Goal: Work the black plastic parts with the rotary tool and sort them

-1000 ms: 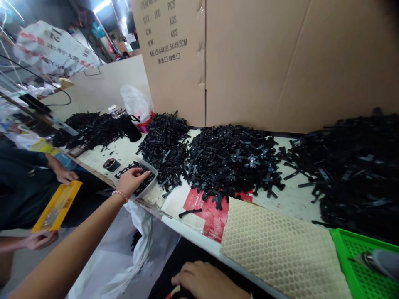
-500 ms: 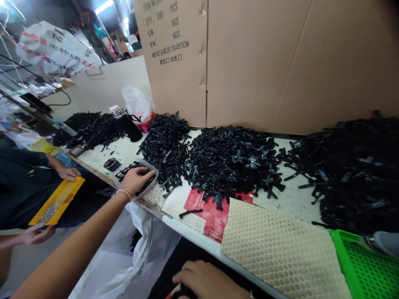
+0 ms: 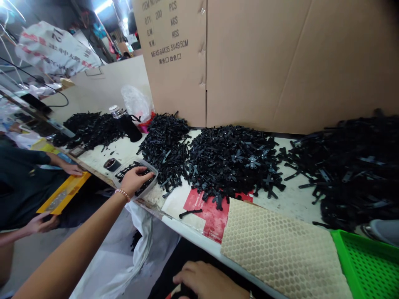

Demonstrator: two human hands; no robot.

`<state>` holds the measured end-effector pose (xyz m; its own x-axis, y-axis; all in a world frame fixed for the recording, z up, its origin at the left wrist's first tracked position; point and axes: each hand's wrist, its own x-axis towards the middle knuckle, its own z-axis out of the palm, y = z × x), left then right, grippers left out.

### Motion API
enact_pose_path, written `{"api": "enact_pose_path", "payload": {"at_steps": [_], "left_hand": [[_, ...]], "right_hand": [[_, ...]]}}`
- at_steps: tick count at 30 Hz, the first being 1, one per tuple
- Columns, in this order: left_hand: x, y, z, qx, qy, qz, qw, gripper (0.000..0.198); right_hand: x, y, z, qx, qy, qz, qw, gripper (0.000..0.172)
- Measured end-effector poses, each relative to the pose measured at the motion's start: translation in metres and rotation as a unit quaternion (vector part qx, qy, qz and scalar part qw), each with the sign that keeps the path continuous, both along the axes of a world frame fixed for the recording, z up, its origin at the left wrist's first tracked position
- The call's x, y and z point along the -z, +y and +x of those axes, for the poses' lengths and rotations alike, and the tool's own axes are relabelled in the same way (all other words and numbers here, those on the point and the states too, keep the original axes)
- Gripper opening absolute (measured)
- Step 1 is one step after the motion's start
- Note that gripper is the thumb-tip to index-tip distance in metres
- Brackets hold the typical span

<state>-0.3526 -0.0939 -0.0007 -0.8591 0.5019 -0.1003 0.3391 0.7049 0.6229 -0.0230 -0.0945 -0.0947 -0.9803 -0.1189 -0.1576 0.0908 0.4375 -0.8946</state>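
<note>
My left hand reaches into a clear plastic container of small black strips. Its thumb and fingers are apart over the strips, with the fingertips partly hidden. My right hand is at the bottom edge, near my lap, its fingers curled around a dark object that is mostly covered. A bit of red and tan shows beside that object. One loose black strip lies at the table edge between my hands. An open dark cup stands just left of the container.
Piles of black strips line the table before a cardboard wall. A black bottle stands behind the container. At the right are a honeycomb-patterned sheet and green basket. At left, a co-worker holds a yellow tray.
The co-worker's yellow tray has moved slightly up and to the right. My two hands have hardly moved.
</note>
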Motion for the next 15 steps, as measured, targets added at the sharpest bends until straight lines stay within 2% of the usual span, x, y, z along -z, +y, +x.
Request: {"api": "enact_pose_path", "payload": {"at_steps": [9, 15], "left_hand": [[0.0009, -0.0014, 0.0023, 0.023, 0.017, -0.021, 0.999, 0.071], [-0.0026, -0.0035, 0.002, 0.07, 0.149, -0.101, 0.981, 0.061]], "right_hand": [[-0.0062, 0.0025, -0.0007, 0.003, -0.014, -0.001, 1.0, 0.043], [-0.0009, 0.0002, 0.0013, 0.008, -0.004, -0.008, 1.0, 0.045]]}}
